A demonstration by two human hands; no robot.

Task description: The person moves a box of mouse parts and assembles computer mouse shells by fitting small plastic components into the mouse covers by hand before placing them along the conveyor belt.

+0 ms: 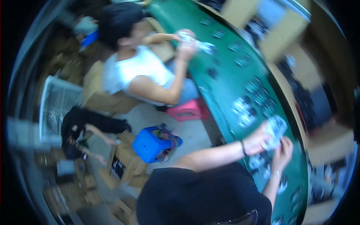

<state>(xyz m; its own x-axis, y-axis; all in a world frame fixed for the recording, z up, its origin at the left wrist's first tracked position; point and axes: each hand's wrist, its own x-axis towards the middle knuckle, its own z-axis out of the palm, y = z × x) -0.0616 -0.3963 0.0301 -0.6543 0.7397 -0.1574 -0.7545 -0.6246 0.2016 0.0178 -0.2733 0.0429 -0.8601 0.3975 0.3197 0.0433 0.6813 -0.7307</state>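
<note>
I hold a clear plastic-wrapped item point(276, 129) above the green work surface point(217, 88). My left hand point(258, 139), with a black band at its wrist, is closed on the item's left side. My right hand point(283, 153) pinches its lower right edge. Blur and shiny wrap hide what is inside. Beyond my hands lie several clear-wrapped pieces point(245, 117) and a cluster of dark round pieces point(260, 96). More wrapped pieces point(257, 160) show beneath my forearms, partly covered.
Across to the left a co-worker point(150, 78) in a white top handles another clear-wrapped item. Cardboard boxes point(288, 33) line the right side. A pink stool point(187, 110) and a blue stool point(147, 144) stand on the floor. Another person point(80, 129) bends over an open carton point(123, 159).
</note>
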